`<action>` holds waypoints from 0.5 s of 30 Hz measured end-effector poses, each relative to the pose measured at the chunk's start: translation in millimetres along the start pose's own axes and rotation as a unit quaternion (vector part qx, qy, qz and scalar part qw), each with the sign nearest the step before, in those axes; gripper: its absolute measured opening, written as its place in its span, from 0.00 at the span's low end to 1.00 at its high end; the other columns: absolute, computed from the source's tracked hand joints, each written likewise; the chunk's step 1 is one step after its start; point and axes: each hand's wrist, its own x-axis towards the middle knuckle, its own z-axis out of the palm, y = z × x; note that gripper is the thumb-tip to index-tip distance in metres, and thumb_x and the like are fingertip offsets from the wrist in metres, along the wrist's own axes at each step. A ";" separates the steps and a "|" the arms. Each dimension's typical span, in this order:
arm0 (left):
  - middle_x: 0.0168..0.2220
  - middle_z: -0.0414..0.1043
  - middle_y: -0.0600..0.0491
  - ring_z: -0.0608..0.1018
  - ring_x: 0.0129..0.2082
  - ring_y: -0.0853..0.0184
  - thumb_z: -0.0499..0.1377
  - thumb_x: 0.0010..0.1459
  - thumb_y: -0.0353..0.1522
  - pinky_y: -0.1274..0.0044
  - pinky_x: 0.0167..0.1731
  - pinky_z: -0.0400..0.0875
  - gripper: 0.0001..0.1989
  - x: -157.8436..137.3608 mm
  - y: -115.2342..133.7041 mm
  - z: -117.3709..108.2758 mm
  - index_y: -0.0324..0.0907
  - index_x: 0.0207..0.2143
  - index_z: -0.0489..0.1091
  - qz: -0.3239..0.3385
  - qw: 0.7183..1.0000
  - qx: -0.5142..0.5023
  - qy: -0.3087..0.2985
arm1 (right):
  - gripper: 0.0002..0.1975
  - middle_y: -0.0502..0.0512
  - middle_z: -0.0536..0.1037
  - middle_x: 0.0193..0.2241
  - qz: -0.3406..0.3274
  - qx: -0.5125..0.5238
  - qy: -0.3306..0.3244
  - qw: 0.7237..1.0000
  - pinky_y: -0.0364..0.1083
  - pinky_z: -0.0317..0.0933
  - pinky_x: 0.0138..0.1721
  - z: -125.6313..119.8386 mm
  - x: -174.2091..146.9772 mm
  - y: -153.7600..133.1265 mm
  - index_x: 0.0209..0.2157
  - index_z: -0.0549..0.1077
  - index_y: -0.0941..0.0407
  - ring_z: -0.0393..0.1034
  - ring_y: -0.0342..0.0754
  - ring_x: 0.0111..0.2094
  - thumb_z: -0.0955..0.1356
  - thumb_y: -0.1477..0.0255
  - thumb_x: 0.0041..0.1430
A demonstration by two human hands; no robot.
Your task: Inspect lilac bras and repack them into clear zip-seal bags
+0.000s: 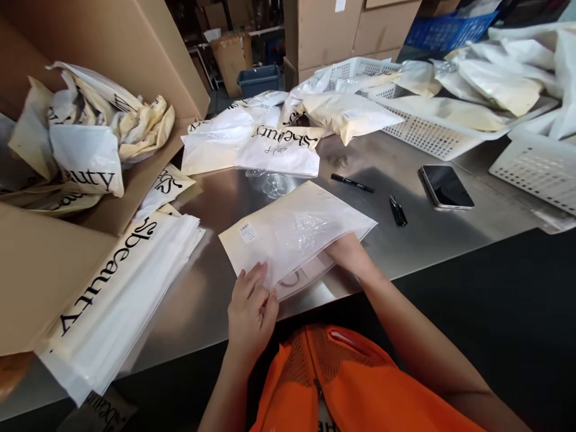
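A white plastic mailer bag [288,225] with a small barcode label [247,232] lies on the metal table in front of me. Its open edge faces me. At the near left corner, my left hand [252,309] grips that edge between thumb and curled fingers. My right hand [348,252] reaches into the opening from the right, so its fingers are hidden under the upper layer. Something clear and shiny shows on or through the middle of the bag; I cannot make out which. Part of a dark printed curve is visible on the lower layer.
Flat bags [130,282] are stacked at left beside a cardboard box [157,54] of crumpled bags. Filled bags [279,150] lie behind. A marker [352,182], its black cap or clip [398,211], a phone [445,186] and white baskets [427,135] occupy the right.
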 end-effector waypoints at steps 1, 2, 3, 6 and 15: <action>0.51 0.75 0.44 0.75 0.54 0.60 0.56 0.59 0.24 0.59 0.58 0.66 0.13 -0.4 -0.1 0.9 0.43 0.23 0.60 0.009 1.000 -0.001 -0.001 | 0.05 0.54 0.78 0.31 -0.037 -0.083 -0.006 0.996 0.51 0.62 0.50 -4.3 -7.9 2.1 0.32 0.77 0.53 0.71 0.54 0.40 0.73 0.73 0.51; 0.50 0.75 0.45 0.75 0.54 0.60 0.57 0.59 0.24 0.59 0.58 0.66 0.14 -1.1 0.1 1.7 0.43 0.23 0.59 0.017 1.000 -0.001 -0.005 | 0.01 0.55 0.78 0.29 -0.075 -0.161 -0.035 0.983 0.51 0.62 0.48 -7.5 -16.0 4.4 0.29 0.77 0.53 0.71 0.54 0.37 0.72 0.72 0.53; 0.50 0.75 0.45 0.75 0.54 0.59 0.58 0.58 0.24 0.60 0.58 0.67 0.14 -2.3 0.4 2.1 0.43 0.22 0.59 0.025 1.000 -0.005 -0.012 | 0.05 0.55 0.78 0.28 -0.107 -0.218 -0.082 0.966 0.51 0.62 0.47 -9.4 -24.0 6.6 0.27 0.76 0.54 0.71 0.54 0.35 0.70 0.70 0.56; 0.48 0.75 0.46 0.75 0.54 0.58 0.60 0.57 0.27 0.64 0.54 0.70 0.13 -10.1 -0.5 -1.6 0.43 0.22 0.61 0.021 0.999 -0.040 -0.003 | 0.13 0.56 0.78 0.30 -0.168 -0.286 -0.222 0.917 0.54 0.59 0.50 -9.7 -44.7 11.4 0.28 0.76 0.53 0.72 0.54 0.37 0.65 0.65 0.63; 0.16 0.65 0.55 0.67 0.14 0.72 0.51 0.61 0.52 0.80 0.15 0.53 0.27 -51.8 -19.3 -30.7 0.41 0.21 0.67 -0.500 0.817 -0.258 -0.129 | 0.20 0.54 0.76 0.24 -0.009 -0.152 -0.305 0.940 0.46 0.58 0.30 23.9 -102.3 10.2 0.27 0.73 0.53 0.69 0.50 0.27 0.60 0.57 0.67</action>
